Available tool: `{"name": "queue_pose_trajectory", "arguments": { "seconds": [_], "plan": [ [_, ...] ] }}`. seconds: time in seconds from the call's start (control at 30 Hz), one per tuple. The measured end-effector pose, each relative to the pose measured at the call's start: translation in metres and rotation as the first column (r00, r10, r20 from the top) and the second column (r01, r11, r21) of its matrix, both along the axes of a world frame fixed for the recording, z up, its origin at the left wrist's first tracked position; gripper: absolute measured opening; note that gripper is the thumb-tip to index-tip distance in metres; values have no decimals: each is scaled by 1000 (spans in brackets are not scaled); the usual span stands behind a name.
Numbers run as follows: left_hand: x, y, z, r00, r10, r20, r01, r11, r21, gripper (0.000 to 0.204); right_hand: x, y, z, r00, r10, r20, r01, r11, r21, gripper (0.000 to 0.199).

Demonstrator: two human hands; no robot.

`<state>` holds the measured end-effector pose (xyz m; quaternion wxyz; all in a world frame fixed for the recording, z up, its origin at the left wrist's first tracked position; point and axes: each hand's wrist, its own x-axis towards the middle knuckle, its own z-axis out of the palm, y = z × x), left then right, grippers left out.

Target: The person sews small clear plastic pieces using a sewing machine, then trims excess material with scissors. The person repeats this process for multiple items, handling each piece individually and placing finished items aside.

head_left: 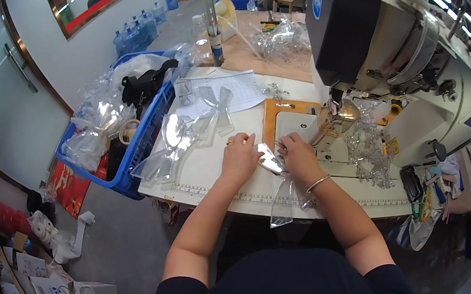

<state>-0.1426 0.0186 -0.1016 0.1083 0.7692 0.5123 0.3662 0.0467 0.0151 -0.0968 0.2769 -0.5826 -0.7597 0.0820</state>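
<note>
Between my hands a clear plastic piece [271, 160] catches the light on the white table, in front of the sewing machine [367, 30]. My left hand [240, 158] is closed on its left side, fingers bent. On the other side my right hand [300, 158], a bracelet at its wrist, has curled fingers closed at the plastic; the fingertips are partly hidden. A further clear plastic flap [282, 202] lies below, toward the table's front edge. Right of my right hand stands the machine's needle area [334, 117], with an orange frame-shaped plate [271, 120] beside it.
More clear plastic pieces [176, 134] and a printed paper sheet [239, 93] lie at the left of the table. A blue basket [147, 148] of plastic and black items stands beyond. Small clear pieces [368, 148] pile by the machine; scissors [423, 210] hang at the right edge.
</note>
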Motion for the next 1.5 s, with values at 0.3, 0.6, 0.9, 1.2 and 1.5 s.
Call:
{"name": "queue_pose_trajectory", "arguments": {
  "seconds": [0.3, 0.6, 0.9, 1.2, 1.5],
  "plan": [
    [7, -8, 5, 996, -47, 79, 19, 948, 318, 14, 1, -6, 2, 973, 152, -171, -122, 977, 175, 23],
    [20, -20, 36, 601, -337, 725, 348, 927, 142, 52, 19, -32, 50, 825, 309, -473, -348, 938, 6, 11],
    [18, -54, 21, 357, -421, 834, 788, 615, -27, 55, 26, -78, 113, 709, 358, -607, -141, 916, 375, 9],
    [28, -75, 41, 252, 212, 944, 878, 361, -315, 27, 50, -83, 67, 754, 104, -649, -3, 988, 155, 12],
    [69, -97, 0, 663, -120, 739, 560, 734, -383, 72, 135, -66, 3, 843, -474, -253, 515, 847, 132, 17]
  ]
}}
